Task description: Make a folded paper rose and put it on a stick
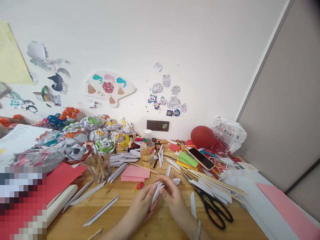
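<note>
Between my two hands, above the front middle of the wooden table, is a piece of folded white paper (157,192). My left hand (145,200) is closed around its lower left side. The fingers of my right hand (172,195) press on its upper right edge. Part of the paper is hidden by my fingers. Just beyond my hands lie a stack of pink paper (135,173) and a small red piece (140,185). Black-handled scissors (212,206) rest to the right of my right hand, and a folded paper strip (101,210) lies left of my left arm.
Crumpled paper flowers (77,143) are heaped at the left, behind a holder of wooden sticks (98,168). A bottle of yellowish liquid (147,150) stands at the back. On the right are a phone (201,158), a red balloon (202,136), thin sticks (217,181) and coloured paper (188,159).
</note>
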A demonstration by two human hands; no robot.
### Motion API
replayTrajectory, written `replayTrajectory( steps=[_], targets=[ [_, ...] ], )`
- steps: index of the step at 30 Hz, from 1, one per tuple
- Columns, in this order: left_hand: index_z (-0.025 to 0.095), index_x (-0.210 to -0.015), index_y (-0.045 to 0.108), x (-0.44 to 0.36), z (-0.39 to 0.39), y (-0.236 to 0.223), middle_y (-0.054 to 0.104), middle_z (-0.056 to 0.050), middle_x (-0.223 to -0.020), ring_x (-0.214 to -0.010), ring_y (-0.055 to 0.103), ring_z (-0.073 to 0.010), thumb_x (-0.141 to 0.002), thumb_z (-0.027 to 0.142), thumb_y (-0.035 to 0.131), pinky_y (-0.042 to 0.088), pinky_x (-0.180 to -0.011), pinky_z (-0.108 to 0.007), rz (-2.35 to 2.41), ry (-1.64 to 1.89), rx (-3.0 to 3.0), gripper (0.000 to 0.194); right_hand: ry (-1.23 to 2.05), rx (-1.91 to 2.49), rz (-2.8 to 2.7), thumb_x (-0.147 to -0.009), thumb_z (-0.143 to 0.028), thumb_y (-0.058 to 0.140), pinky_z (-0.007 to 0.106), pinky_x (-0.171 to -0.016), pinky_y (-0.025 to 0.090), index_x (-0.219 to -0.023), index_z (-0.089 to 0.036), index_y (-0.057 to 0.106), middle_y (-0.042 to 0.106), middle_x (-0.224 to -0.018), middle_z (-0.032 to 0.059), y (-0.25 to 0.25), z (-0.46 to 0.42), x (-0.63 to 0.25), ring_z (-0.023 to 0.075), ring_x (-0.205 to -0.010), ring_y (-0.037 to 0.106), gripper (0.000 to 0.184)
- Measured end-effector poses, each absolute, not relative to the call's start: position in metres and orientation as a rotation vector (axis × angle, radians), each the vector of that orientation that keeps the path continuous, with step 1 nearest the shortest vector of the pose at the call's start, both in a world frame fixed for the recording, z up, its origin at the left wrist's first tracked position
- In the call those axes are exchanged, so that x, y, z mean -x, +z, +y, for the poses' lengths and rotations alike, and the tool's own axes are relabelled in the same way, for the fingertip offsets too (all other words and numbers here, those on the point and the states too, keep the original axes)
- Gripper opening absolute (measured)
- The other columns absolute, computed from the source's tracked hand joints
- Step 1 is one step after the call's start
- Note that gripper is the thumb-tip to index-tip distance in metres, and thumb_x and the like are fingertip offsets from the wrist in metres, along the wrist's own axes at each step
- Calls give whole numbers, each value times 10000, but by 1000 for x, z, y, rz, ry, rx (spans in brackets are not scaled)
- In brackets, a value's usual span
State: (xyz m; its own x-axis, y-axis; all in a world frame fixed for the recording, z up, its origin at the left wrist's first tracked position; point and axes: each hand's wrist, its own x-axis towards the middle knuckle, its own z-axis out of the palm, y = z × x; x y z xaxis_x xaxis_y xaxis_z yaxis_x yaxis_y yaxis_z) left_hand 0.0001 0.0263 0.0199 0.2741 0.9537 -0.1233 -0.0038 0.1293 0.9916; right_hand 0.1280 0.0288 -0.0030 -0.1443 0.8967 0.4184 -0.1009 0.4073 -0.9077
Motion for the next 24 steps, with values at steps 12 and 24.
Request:
replayTrajectory(
  steps=[12, 24],
  targets=[
    [174, -671, 501, 2, 27, 23, 441, 89, -356, -222, 231, -32, -626, 801, 449, 110, -271, -187, 953, 792, -1201, 630, 1218, 748, -1442, -818, -512, 584, 274, -648, 456, -966, -179, 686, 610, -742, 30, 6, 26, -131, 150, -648, 539, 379],
    [182, -730, 449, 15, 29, 33, 456, 87, -502, -372, 375, -50, -710, 714, 504, 280, -394, -180, 789, 627, -1484, 535, 1181, 722, -1381, -853, -449, 566, 296, -731, 465, -944, -198, 672, 673, -840, 45, 10, 30, -142, 184, -753, 596, 287]
  ],
)
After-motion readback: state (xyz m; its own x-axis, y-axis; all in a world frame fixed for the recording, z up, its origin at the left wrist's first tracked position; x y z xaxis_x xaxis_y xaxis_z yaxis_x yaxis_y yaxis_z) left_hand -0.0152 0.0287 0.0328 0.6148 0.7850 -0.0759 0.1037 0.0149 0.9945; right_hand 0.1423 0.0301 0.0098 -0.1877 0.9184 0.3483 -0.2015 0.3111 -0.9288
